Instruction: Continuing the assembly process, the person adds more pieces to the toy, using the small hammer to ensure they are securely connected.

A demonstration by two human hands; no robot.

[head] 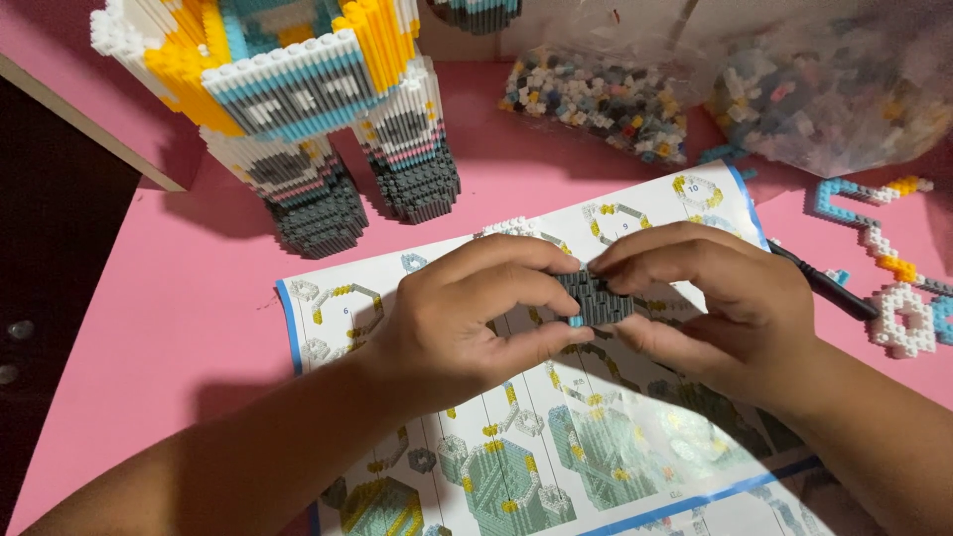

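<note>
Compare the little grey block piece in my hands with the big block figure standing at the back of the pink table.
The grey piece is small, flat and nearly one dark colour; the block figure is large and mixes white, yellow, blue and grey. The grey piece is pinched off the table between the left hand and right hand, over the instruction sheet; the figure stands upright on its own two legs, untouched. Both are built of the same tiny bricks.

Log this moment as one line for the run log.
left hand: grips dark grey brick slab | right hand: grips same slab | under: printed instruction sheet
</note>
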